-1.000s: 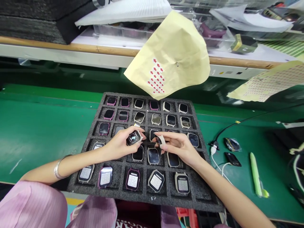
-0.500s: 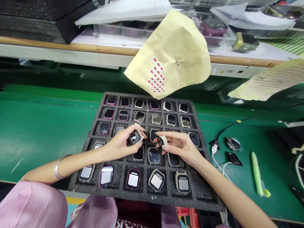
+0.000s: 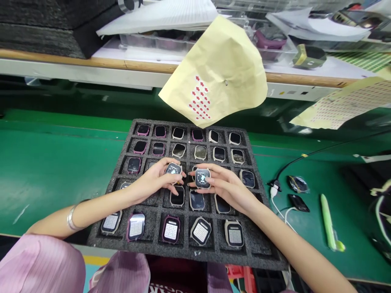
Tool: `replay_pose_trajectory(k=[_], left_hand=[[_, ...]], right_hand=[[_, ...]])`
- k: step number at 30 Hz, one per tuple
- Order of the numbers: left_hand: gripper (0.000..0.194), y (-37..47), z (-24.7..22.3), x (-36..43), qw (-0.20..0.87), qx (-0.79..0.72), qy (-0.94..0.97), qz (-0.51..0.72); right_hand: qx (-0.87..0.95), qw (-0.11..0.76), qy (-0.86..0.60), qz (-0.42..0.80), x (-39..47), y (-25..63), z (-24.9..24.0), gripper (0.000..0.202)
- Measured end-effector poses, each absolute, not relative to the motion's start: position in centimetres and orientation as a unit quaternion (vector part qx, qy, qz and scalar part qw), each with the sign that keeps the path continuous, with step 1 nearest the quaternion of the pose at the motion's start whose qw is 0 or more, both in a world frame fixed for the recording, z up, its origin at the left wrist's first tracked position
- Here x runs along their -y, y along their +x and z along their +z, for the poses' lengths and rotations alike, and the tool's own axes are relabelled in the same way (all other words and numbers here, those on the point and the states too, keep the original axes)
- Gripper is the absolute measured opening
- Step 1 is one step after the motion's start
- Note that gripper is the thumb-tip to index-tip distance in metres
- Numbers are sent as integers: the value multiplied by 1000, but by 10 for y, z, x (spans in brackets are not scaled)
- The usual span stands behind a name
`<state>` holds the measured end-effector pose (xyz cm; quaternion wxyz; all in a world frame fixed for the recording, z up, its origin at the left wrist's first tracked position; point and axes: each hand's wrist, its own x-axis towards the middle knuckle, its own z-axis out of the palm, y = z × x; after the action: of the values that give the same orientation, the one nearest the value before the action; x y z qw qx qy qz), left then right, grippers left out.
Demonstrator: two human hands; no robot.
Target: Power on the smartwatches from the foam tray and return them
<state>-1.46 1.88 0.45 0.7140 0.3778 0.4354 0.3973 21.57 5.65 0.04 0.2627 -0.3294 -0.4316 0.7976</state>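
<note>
A smartwatch case with a lit dial is gripped by my left hand, the thumb lying across its screen. My right hand pinches a second watch case, also lit, its screen facing up. Both hands are over the middle of a dark grey foam tray with square compartments. Strapless watch cases in purple and beige frames sit in most of them. Along the front row, lit screens show white grids, as on this purple-framed watch. My hands hide some middle compartments.
A yellow sheet with red arrow stickers hangs from the shelf edge over the tray's back. On the green bench to the right lie a green pen-like tool, a small black device and a white cable.
The watch in my right hand has turned from edge-on to screen up, and its lit dial shows now. My left thumb has moved onto the left watch's screen.
</note>
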Motion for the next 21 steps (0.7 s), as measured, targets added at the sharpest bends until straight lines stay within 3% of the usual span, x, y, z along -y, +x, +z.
replay_pose_trajectory(k=[6, 17, 21], left_hand=[[39, -15, 4, -16, 775, -358, 316, 414], [46, -12, -4, -8, 698, -345, 431, 456], [41, -12, -4, -8, 710, -326, 431, 451]], right_hand=[[428, 288, -331, 790, -49, 210, -2, 39], [487, 316, -305, 755, -40, 209, -6, 43], [490, 314, -321, 747, -40, 208, -3, 40]])
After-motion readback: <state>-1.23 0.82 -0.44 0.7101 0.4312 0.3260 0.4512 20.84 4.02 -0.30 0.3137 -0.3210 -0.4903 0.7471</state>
